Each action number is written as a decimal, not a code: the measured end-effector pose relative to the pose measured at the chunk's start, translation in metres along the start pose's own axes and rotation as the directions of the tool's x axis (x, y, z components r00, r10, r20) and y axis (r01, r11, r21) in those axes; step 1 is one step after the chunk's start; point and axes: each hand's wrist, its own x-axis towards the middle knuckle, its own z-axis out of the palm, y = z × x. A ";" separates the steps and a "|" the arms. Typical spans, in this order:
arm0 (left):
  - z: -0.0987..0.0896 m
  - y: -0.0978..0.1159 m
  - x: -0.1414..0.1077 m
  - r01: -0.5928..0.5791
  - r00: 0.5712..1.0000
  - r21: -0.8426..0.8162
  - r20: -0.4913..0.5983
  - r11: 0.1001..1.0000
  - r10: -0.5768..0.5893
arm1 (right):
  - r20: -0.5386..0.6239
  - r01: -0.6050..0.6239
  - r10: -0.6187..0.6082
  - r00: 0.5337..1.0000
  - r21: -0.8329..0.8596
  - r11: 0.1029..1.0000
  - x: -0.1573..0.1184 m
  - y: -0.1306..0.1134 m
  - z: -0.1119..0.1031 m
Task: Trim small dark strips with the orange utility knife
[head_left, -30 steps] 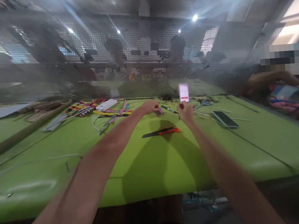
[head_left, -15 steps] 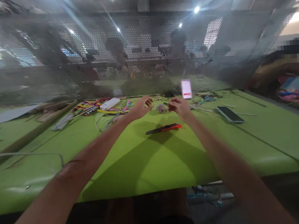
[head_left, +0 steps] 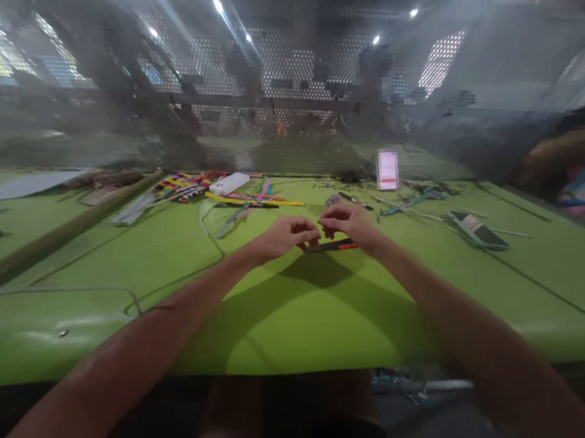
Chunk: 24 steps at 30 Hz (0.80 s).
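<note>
Near the middle of the table my left hand [head_left: 290,236] and my right hand [head_left: 349,223] face each other, fingertips almost meeting. The left fingers are curled toward the thumb. On the right, thumb and fingers are pinched together. Anything between the fingertips is too small to make out. Just beneath them lies a red and black utility knife [head_left: 330,246], partly covered by the hands; whether they touch it I cannot tell. A small patterned ball [head_left: 333,201] sits behind my right hand, beside a dark pen [head_left: 355,201].
Coloured strips [head_left: 251,200], a woven multicoloured piece [head_left: 183,186] and a white device [head_left: 230,183] lie left. A lit phone [head_left: 388,169] stands at the back; another phone [head_left: 477,230] rests right. A long pole [head_left: 63,235] crosses the left side. Another person's arm [head_left: 548,154] shows far right.
Both hands have come nearer to me and closer together, from around the ball to above the knife. The view has shifted, so the table's things appear further right.
</note>
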 end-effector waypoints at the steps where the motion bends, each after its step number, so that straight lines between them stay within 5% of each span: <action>1: 0.001 0.000 -0.002 -0.001 1.000 0.026 -0.008 1.000 0.001 | -0.029 0.017 -0.019 0.999 -0.068 0.998 0.001 0.002 0.000; 6: -0.002 -0.005 -0.003 0.026 0.995 0.039 -0.097 0.999 -0.022 | -0.220 0.104 -0.197 0.956 -0.372 0.922 0.006 0.011 -0.010; 12: -0.003 -0.012 -0.001 0.094 0.989 0.019 -0.116 0.995 -0.091 | -0.348 0.103 -0.320 0.881 -0.518 0.849 0.011 0.019 -0.029; 18: -0.007 -0.021 -0.002 0.039 0.982 -0.118 -0.180 0.992 -0.060 | -0.327 0.099 -0.371 0.869 -0.619 0.779 0.010 0.022 -0.039; 24: -0.010 -0.012 -0.006 0.039 0.995 -0.172 -0.078 0.984 -0.053 | -0.249 0.076 -0.309 0.918 -0.654 0.753 0.007 0.015 -0.033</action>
